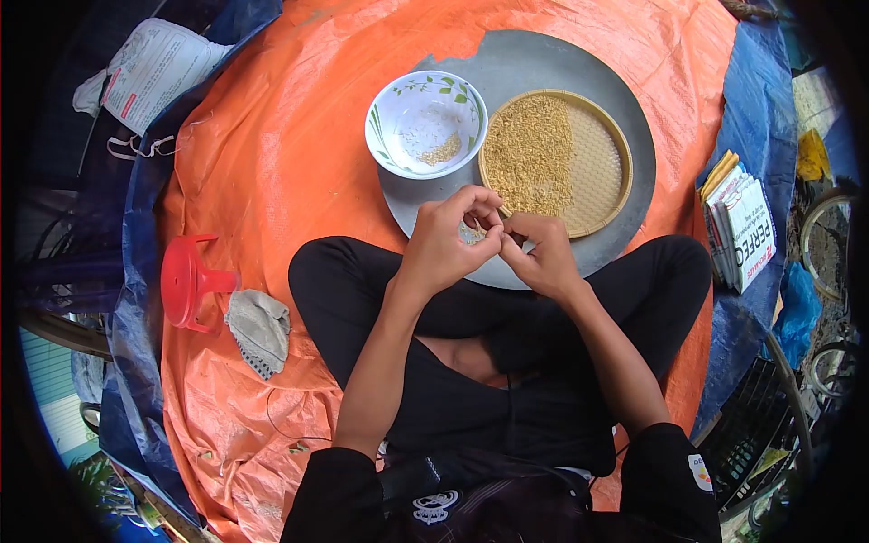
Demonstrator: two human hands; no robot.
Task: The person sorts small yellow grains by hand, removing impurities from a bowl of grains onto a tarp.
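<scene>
My left hand (453, 233) is closed in a pinch over the front part of a round grey tray (625, 118), its fingertips close to those of my right hand (541, 249). The right hand's fingers are also pressed together; whatever either hand holds is too small to make out. Just beyond the hands, a round woven basket (597, 167) holds yellowish grains (529, 149) spread mostly over its left side. To its left, a white bowl (385, 136) with green leaf patterns contains a small heap of grains (442, 149) and pale bits.
An orange tarp (299, 118) lies under the tray. At left are a red plastic stool (186, 282) and a grey cap-like cloth (258, 330). A white sack (158, 77) is at upper left. Folded printed bags (742, 222) lie at right, near a blue plastic bag (797, 312).
</scene>
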